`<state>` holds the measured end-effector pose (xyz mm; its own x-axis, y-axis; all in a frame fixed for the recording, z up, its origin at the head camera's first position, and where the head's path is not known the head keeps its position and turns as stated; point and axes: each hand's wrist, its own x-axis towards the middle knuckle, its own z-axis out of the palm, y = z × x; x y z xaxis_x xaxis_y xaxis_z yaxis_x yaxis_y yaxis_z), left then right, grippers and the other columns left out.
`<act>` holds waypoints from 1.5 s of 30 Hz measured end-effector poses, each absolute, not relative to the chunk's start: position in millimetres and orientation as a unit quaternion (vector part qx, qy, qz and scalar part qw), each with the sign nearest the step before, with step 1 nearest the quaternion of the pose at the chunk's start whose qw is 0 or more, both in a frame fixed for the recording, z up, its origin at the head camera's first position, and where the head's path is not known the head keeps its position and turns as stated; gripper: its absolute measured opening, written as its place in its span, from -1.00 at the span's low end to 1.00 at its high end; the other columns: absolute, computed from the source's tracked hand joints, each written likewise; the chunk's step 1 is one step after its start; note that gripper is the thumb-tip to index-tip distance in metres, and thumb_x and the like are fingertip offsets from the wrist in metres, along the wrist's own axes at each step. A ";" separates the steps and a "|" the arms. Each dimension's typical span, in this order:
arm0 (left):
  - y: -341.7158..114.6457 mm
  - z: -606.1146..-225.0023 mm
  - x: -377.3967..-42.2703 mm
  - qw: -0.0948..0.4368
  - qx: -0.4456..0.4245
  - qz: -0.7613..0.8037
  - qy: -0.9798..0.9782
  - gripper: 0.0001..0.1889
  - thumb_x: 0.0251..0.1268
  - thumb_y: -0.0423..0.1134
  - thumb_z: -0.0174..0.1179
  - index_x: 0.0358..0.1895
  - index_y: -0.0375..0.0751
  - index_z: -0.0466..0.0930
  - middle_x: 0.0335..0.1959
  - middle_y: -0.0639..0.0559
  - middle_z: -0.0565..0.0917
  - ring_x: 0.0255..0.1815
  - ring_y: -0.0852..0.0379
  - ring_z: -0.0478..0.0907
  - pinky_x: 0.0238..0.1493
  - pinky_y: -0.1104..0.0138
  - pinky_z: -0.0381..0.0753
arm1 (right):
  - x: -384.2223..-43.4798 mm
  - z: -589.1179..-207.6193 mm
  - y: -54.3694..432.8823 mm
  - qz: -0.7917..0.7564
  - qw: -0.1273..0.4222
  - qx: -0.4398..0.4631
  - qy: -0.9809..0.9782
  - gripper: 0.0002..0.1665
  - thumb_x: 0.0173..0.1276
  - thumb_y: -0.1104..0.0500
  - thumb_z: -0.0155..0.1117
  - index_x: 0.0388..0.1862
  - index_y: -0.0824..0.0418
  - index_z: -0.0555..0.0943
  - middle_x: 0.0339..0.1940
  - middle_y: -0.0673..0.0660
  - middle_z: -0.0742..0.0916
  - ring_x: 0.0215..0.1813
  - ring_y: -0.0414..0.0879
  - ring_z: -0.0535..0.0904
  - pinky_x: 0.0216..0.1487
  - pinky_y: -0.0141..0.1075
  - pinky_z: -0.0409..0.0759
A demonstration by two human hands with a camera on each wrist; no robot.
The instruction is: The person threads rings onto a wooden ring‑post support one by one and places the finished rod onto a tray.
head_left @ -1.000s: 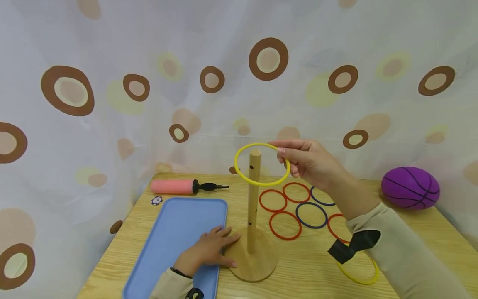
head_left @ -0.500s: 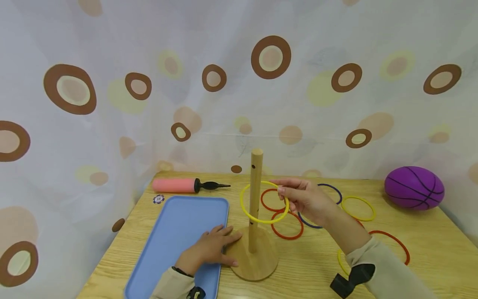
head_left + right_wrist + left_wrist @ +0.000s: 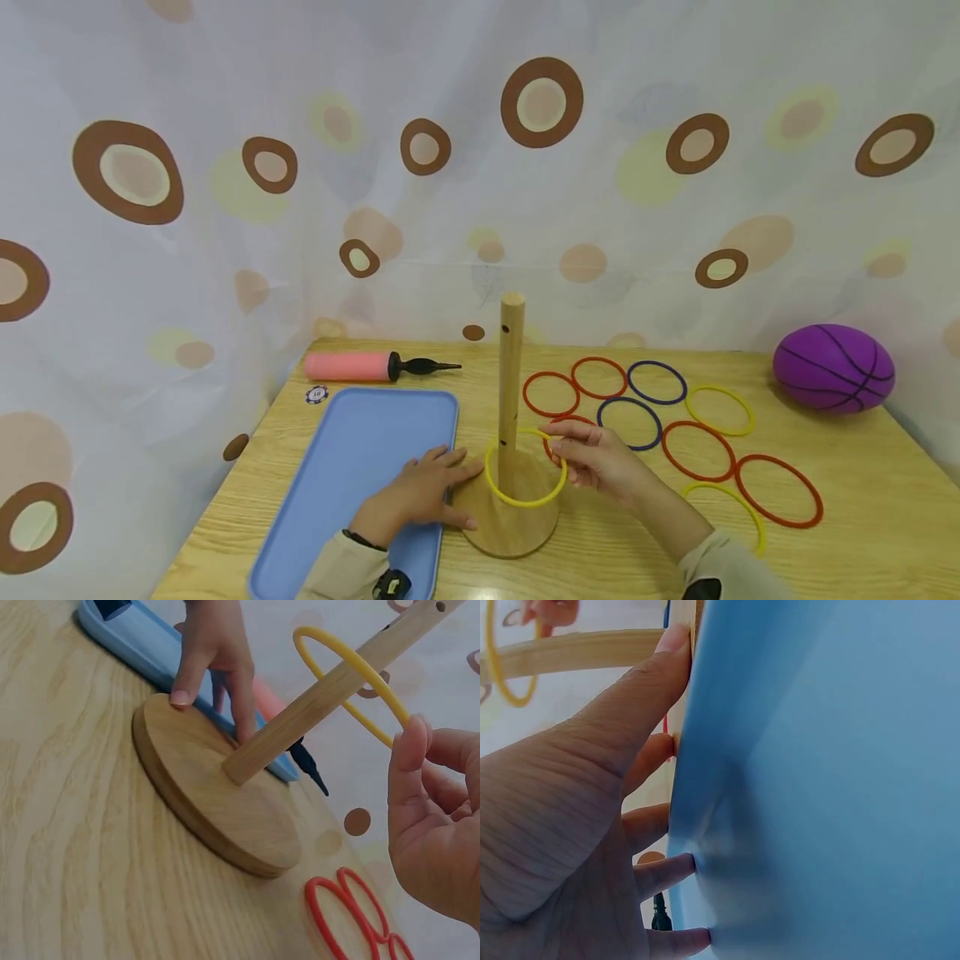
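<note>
My right hand [image 3: 600, 462] pinches a yellow ring [image 3: 527, 503] between thumb and fingers. The ring encircles the lower part of an upright wooden post [image 3: 512, 367]; in the right wrist view the held ring [image 3: 386, 694] is raised above the post's round wooden base [image 3: 255, 836]. Spread out, my left hand [image 3: 420, 496] touches the base's left side with thumb and index finger. Its other fingertips reach the rim of the blue tray [image 3: 840, 780] in the left wrist view.
Several loose rings lie right of the post, among them a red ring [image 3: 780, 524], a blue ring [image 3: 630, 449] and a yellow ring [image 3: 720, 433]. A purple ball [image 3: 832, 368] sits at the back right. Behind the tray are a pink hand pump [image 3: 348, 367] and a small chip [image 3: 317, 394].
My right hand has lowered the yellow ring from around the post's top down to near its base. The left hand has stayed at the base.
</note>
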<state>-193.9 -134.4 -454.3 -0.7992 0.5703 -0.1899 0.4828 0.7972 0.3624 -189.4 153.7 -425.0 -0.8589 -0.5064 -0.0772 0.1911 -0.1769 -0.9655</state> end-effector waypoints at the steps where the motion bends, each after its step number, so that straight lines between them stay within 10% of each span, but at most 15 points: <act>1: -134.5 -453.9 -193.9 0.147 0.281 0.151 0.936 -0.16 -0.02 0.23 0.34 0.40 0.09 0.31 0.42 -0.13 0.25 0.42 -0.27 0.08 0.17 -0.29 0.18 | -189.0 -429.4 153.3 -0.755 0.233 -0.127 0.600 -0.69 0.40 0.25 0.15 0.09 0.14 0.60 -0.40 -0.02 0.64 -0.61 -0.35 0.48 -0.54 -0.52 0.49; 9: -134.9 -449.1 -193.3 0.155 0.284 0.157 0.933 -0.12 -0.05 0.22 0.36 0.42 0.09 0.28 0.42 -0.13 0.24 0.43 -0.26 0.07 0.18 -0.29 0.17 | -185.2 -453.2 146.4 -0.733 0.238 -0.084 0.632 -0.44 0.40 0.24 0.14 0.29 0.48 0.32 -0.42 0.00 0.63 -0.58 -0.32 0.52 -0.51 -0.51 0.51; 45: -134.6 -451.3 -194.2 0.159 0.283 0.152 0.933 -0.12 -0.06 0.24 0.35 0.41 0.12 0.28 0.44 -0.12 0.22 0.45 -0.23 0.05 0.18 -0.28 0.18 | -172.3 -462.8 161.4 -0.693 0.189 -0.076 0.692 -0.42 0.29 0.31 0.26 0.19 0.62 0.36 -0.31 0.06 0.59 -0.36 -0.19 0.60 -0.28 -0.34 0.63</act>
